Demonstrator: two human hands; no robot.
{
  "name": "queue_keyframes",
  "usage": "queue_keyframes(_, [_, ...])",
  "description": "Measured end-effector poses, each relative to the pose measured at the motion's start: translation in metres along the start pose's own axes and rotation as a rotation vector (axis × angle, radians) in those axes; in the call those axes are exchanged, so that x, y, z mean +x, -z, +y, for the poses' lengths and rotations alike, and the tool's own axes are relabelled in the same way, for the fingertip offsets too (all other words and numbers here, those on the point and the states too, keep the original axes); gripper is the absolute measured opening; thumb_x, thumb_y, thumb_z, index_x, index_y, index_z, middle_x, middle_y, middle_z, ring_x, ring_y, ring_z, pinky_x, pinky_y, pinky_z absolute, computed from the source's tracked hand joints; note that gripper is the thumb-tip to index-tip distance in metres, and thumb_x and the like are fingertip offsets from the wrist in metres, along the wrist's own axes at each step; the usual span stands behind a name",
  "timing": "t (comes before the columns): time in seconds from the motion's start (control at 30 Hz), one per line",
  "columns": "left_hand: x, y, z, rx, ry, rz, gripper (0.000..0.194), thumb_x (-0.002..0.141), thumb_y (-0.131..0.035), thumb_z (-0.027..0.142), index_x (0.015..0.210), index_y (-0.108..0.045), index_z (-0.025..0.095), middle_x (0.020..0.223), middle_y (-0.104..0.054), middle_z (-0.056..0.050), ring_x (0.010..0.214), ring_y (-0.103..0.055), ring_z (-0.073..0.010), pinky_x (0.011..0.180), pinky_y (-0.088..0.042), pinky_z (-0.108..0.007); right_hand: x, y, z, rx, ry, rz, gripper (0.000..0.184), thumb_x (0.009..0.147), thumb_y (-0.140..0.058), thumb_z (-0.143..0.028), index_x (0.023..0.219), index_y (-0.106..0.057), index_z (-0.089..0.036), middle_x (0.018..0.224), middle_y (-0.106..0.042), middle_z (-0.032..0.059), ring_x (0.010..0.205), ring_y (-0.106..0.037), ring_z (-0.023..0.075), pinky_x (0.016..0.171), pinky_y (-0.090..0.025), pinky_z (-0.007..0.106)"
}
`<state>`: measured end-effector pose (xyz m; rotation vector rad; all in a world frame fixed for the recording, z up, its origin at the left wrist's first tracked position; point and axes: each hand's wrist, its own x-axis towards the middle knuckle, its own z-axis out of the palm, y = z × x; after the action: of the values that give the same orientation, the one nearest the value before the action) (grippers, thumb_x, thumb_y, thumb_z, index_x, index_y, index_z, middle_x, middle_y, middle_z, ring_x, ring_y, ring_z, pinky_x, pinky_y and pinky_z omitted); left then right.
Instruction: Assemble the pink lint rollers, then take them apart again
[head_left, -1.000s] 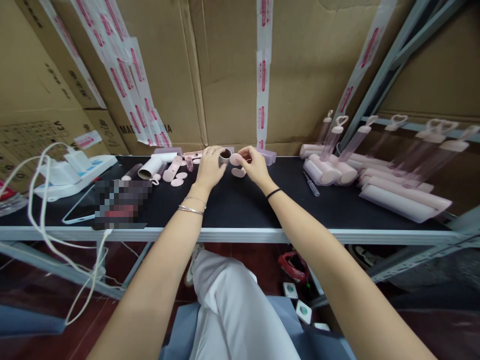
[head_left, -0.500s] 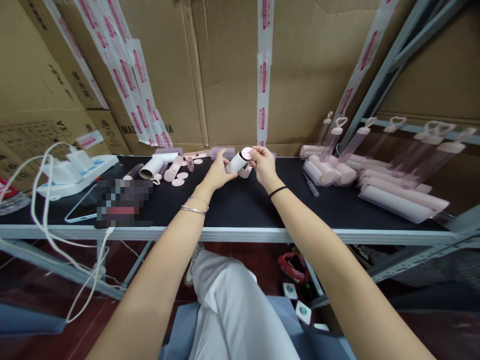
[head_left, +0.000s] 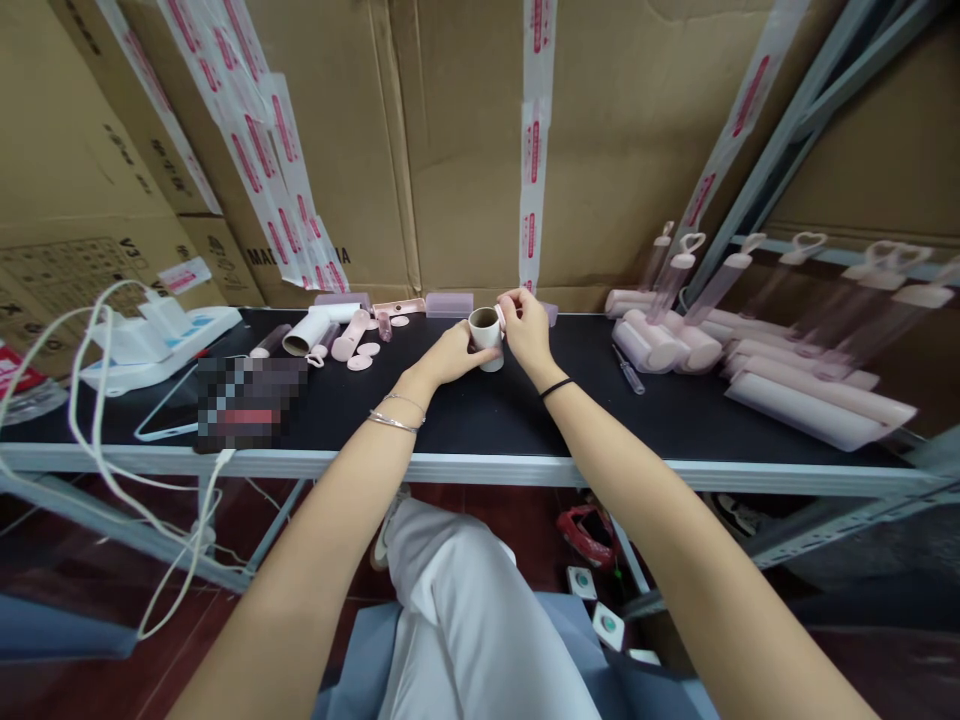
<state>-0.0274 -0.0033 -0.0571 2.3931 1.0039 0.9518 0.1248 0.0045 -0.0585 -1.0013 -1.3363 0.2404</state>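
In the middle of the black tabletop my left hand (head_left: pixel 455 355) is closed around a white tube (head_left: pixel 487 325). The tube stands nearly upright with its open top facing me, and its inside looks brown. Between the fingertips of my right hand (head_left: pixel 526 325) is a small pink disc (head_left: pixel 501 318), held on edge beside the tube's rim. My fingers partly cover the disc. Left of my hands lie loose pink parts: a flat rounded piece (head_left: pixel 350 338), several round discs (head_left: pixel 360 363) and another white tube (head_left: pixel 306 333) on its side.
A screwdriver (head_left: pixel 628 370) lies right of my hands. Farther right, pink cylinders (head_left: pixel 817 405) lie in rows, with several clear tubes with heart-shaped loops (head_left: pixel 735 262) near them. At left are a power strip (head_left: pixel 161 350), white cables and a phone (head_left: pixel 169 405). Cardboard (head_left: pixel 465 150) rises behind the table.
The white tube has tipped from leaning to nearly upright, and its open end now shows. The pink disc has moved off that end to the tube's right side, turned on edge.
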Motion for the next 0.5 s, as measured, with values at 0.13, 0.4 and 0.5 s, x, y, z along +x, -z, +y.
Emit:
queue_keyframes(0.13, [-0.002,-0.001,0.01,0.084,0.102,-0.013,0.047,0.081,-0.066,0.041,0.116,-0.06,0.011,0.102,-0.071,-0.01,0.085,-0.064,-0.02,0.082,-0.05,-0.031,-0.003,0.003,-0.01,-0.135,0.133,0.081,0.032,0.095,-0.042,-0.046,0.073,-0.048,-0.023,0.071,-0.057,-0.0003,0.067,-0.053,0.014,0.069,-0.042,0.029])
queue_keyframes(0.4, [-0.003,0.0,0.013,0.12,0.078,-0.066,0.05,0.079,-0.067,0.042,0.118,-0.06,0.011,0.096,-0.071,-0.009,0.079,-0.064,-0.0195,0.075,-0.05,-0.03,-0.002,0.012,-0.018,-0.187,0.294,-0.053,0.057,0.096,-0.028,-0.061,0.062,-0.052,-0.022,0.068,-0.055,0.0027,0.065,-0.052,0.0153,0.07,-0.042,0.032])
queue_keyframes(0.5, [-0.003,-0.001,0.013,0.085,0.068,-0.08,0.05,0.08,-0.067,0.043,0.117,-0.06,0.011,0.096,-0.071,-0.009,0.08,-0.064,-0.0199,0.076,-0.05,-0.03,-0.003,0.014,-0.019,-0.163,0.276,-0.111,0.056,0.097,-0.029,-0.058,0.062,-0.054,-0.022,0.072,-0.058,0.004,0.07,-0.055,0.0166,0.075,-0.043,0.033])
